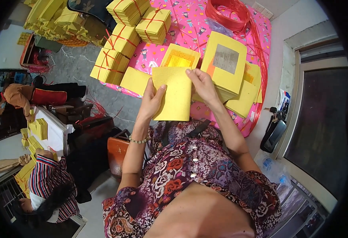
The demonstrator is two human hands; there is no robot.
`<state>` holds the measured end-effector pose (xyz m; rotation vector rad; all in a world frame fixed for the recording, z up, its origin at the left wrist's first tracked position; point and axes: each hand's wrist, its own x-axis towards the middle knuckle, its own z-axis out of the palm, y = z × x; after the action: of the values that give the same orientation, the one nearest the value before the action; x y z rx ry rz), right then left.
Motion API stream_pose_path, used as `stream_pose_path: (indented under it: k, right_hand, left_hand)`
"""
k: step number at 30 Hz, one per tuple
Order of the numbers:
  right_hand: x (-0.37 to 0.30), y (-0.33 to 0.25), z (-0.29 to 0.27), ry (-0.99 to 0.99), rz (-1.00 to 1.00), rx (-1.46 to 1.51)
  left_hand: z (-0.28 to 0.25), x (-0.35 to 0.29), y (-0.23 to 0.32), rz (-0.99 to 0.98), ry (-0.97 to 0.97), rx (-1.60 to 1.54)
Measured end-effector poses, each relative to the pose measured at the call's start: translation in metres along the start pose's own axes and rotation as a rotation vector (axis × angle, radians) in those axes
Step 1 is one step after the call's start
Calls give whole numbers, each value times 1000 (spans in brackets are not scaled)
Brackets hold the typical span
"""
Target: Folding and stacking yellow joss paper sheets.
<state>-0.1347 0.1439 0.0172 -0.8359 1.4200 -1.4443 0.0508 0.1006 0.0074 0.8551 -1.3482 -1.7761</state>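
Note:
A yellow sheet of paper [172,95], which looks folded, is held upright in front of my body at the near edge of the table. My left hand [152,101] grips its left edge, with the thumb lying on the face toward me. At the upper right corner, my right hand [203,84] pinches the paper between thumb and fingers. Just behind it lies a yellow sheet with an orange and gold square [180,58]. To the right stands a thick stack of yellow paper [209,53] whose top sheet bears a silver square.
Red-tied bundles of yellow paper [120,39] stand at the table's left side. A coil of red plastic strapping [227,18] lies on the pink patterned tablecloth [186,20] at the back right. A person in a striped top [51,178] sits at a white table on the left.

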Motion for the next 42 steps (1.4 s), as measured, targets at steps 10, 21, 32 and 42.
stream_pose_path:
  k: [10, 21, 32, 42]
  right_hand:
    - [-16, 9, 15, -300, 230, -177]
    - [-13, 28, 27, -457, 459, -197]
    - [-12, 44, 32, -498, 498, -196]
    - [-18, 74, 52, -505, 428, -265]
  left_hand:
    - [-27, -1, -4, -39, 33, 0]
    - [-51, 9, -6, -38, 62, 142]
    - [-70, 13, -21, 6, 217, 127]
    - [-92, -22, -68, -3, 534, -63]
